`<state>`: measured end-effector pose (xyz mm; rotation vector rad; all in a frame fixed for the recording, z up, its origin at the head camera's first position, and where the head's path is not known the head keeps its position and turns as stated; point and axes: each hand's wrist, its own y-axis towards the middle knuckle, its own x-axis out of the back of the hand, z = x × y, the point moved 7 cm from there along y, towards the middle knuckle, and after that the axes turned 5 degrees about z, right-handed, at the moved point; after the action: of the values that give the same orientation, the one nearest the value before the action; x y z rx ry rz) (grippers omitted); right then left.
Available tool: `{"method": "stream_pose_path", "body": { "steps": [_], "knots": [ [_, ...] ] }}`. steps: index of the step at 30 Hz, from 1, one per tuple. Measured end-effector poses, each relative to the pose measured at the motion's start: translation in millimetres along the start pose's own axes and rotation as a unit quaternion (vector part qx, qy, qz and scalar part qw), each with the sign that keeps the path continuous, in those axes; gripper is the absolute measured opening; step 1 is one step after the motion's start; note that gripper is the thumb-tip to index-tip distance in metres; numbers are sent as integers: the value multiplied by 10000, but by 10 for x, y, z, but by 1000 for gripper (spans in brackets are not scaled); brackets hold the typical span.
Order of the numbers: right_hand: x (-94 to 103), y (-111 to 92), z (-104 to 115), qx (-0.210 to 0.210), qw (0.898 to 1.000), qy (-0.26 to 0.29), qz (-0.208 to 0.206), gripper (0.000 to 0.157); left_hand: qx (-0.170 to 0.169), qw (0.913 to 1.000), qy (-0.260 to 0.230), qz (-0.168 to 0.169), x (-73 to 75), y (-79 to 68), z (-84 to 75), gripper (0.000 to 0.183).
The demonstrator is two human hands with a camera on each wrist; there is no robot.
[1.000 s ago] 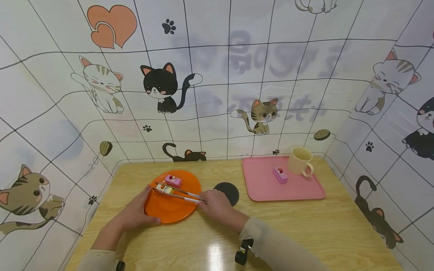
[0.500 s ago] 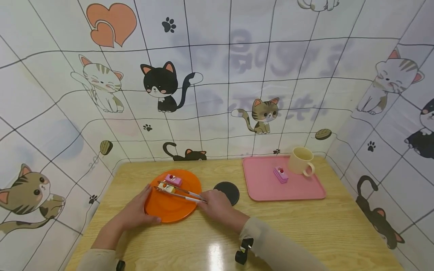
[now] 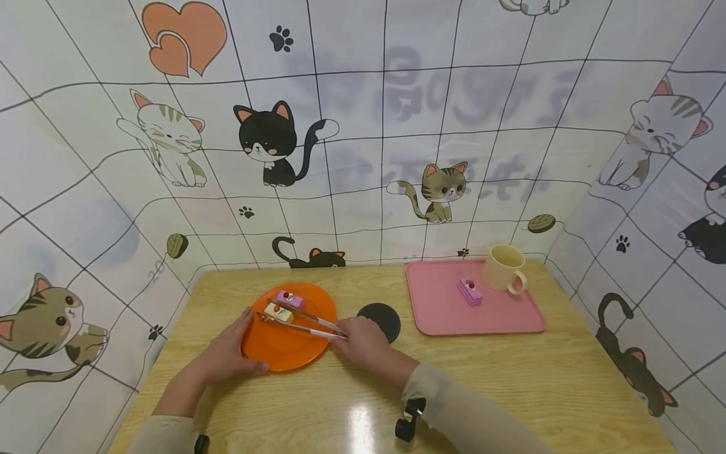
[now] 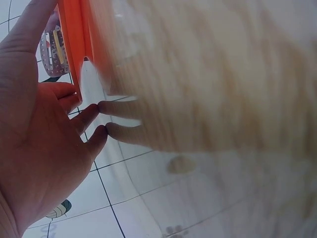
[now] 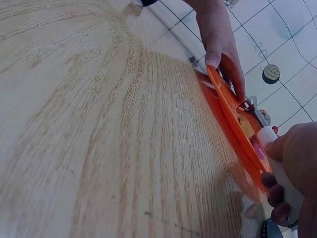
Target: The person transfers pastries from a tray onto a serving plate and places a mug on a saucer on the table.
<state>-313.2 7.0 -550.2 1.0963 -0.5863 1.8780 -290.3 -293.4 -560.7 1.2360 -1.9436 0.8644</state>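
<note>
My right hand [image 3: 363,343] grips a pair of metal tongs [image 3: 324,333] by their pale handle, reaching left over an orange plate [image 3: 283,353]. Between the spread tong arms a small yellow toy cake slice [image 3: 282,313] with an orange topping rests on the plate. Just behind it is a pink toy cake slice [image 3: 292,299] with a red topping. My left hand [image 3: 227,353] lies against the plate's left rim, fingers extended along the far side and thumb at the near edge. In the right wrist view, the left thumb touches the rim [image 5: 225,96].
A black round coaster [image 3: 381,321] lies right of the plate, partly behind my right hand. At the back right, a pink tray [image 3: 454,321] bears another pink cake slice [image 3: 470,292] and a cream mug [image 3: 501,268]. A cat-patterned wall covering rises behind the wooden table [image 3: 482,378].
The tong arms have spread wider apart around the yellow cake slice, which stays on the plate. My left hand holds its place at the rim. The head view has tilted slightly.
</note>
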Motion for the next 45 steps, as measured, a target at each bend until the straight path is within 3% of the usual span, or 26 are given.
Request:
{"method": "stream_pose_path", "body": {
  "steps": [19,32,40,45],
  "knots": [
    [76,-54,-3,90,9994,300,-147,15,38,10000,-17,-14,-3,4,31,139],
    [209,-159,3,61,9981,611,-100,25,49,10000,-40,40,0,0,36,139],
    [340,-390,-144,438,9951,850,-236,17,144,9998,-94,100,-6,5,20,140],
    [433,-558,-256,657,9953,676,-229,17,193,9997,-109,119,-17,9,47,140]
  ]
}}
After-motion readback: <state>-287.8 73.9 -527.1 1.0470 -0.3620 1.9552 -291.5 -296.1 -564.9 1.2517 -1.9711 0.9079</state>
